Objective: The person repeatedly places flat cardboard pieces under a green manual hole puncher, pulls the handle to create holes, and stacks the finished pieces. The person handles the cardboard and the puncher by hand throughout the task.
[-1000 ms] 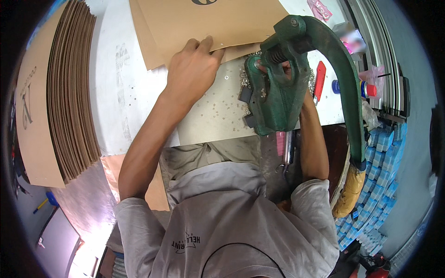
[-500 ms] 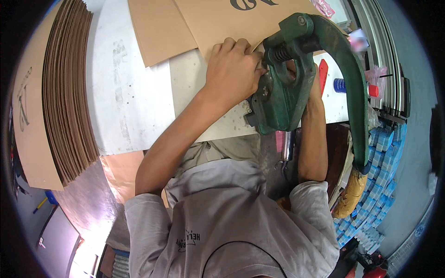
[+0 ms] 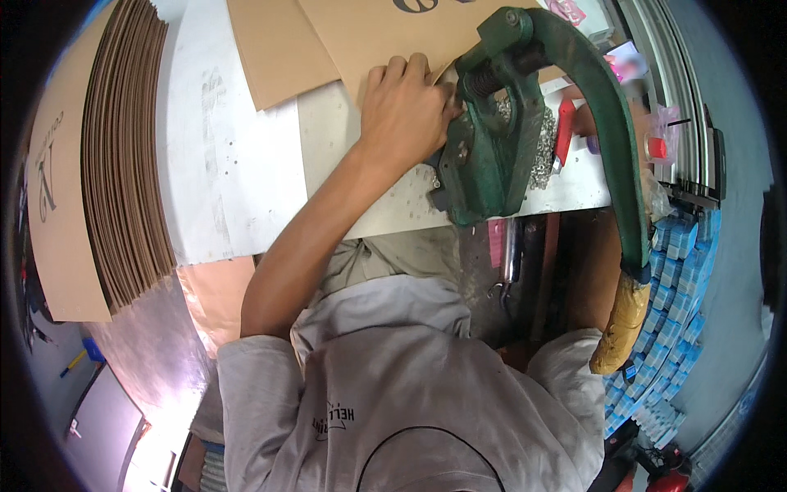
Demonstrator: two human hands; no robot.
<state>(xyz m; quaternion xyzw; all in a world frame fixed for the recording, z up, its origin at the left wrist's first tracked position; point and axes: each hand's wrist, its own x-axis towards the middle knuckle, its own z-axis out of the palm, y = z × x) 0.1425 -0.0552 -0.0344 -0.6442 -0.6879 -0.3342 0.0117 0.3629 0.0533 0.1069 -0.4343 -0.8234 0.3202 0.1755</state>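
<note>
A green hand-lever press [image 3: 492, 156] with a coil spring stands at the bench's front edge. Its long curved lever ends in a grip wrapped in yellow tape [image 3: 620, 328]. My left hand [image 3: 406, 107] lies beside the press's jaw, its fingers curled over the edge of a brown card sheet [image 3: 369, 33]; the thumb side is partly hidden. Behind the lever, my right hand [image 3: 584, 121] is near a red tool [image 3: 564, 131] and mostly covered, so its fingers do not show clearly. Loose small metal eyelets [image 3: 543, 156] lie right of the press.
A tall stack of brown card sheets [image 3: 127, 164] stands at the left of the white bench [image 3: 221, 189]. Another brown sheet [image 3: 279, 57] lies at the back. A red cap [image 3: 657, 148] shows right of the lever. Blue-and-white packs [image 3: 676, 262] are piled at the right.
My right hand has moved from behind the press body out to the right, behind the lever, uncovering the eyelets. My left hand stays on the sheet. The whole view has shifted slightly.
</note>
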